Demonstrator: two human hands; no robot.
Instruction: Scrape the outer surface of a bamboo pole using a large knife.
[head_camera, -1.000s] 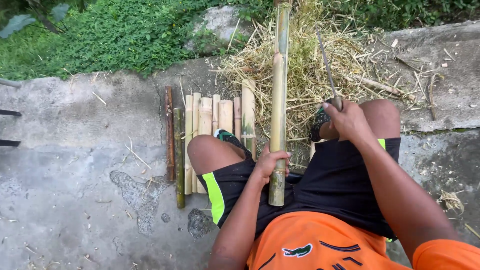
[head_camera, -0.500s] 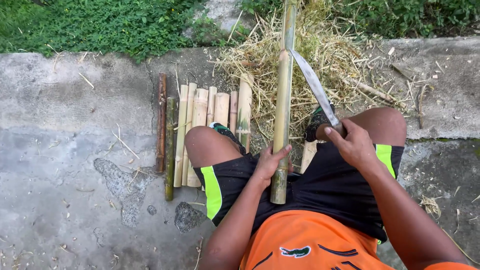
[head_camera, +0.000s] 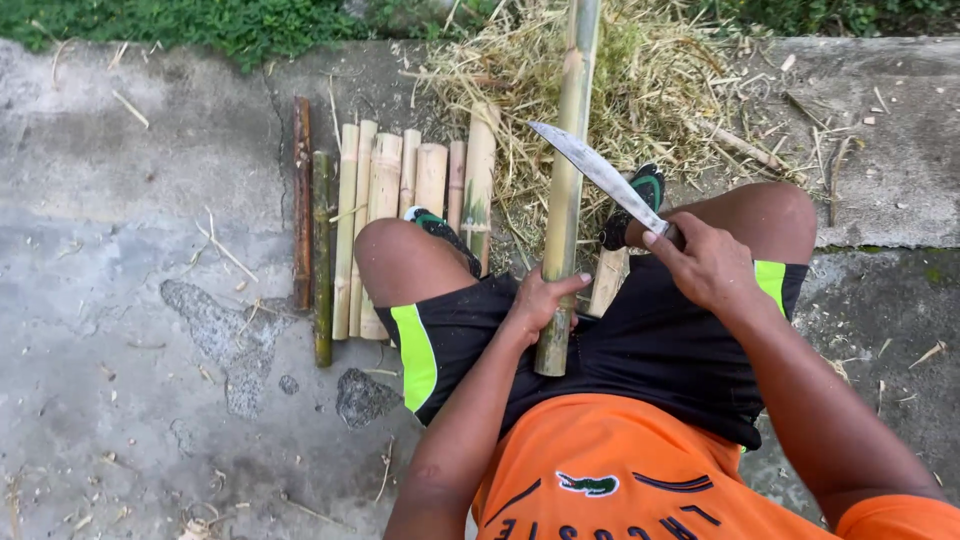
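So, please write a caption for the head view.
Left hand steadies a bamboo pole while right hand holds a knife against it.

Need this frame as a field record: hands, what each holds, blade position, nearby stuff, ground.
left hand: left hand wrapped around the lower part of a long bamboo pole, held steeply between the knees
right hand: right hand gripping the handle of a knife
blade: tip up and left, laid against the pole's right side
nearby: row of cut bamboo pieces lying side by side, left of the left knee
behind: pile of dry straw
ground: concrete slab, grass along the top edge
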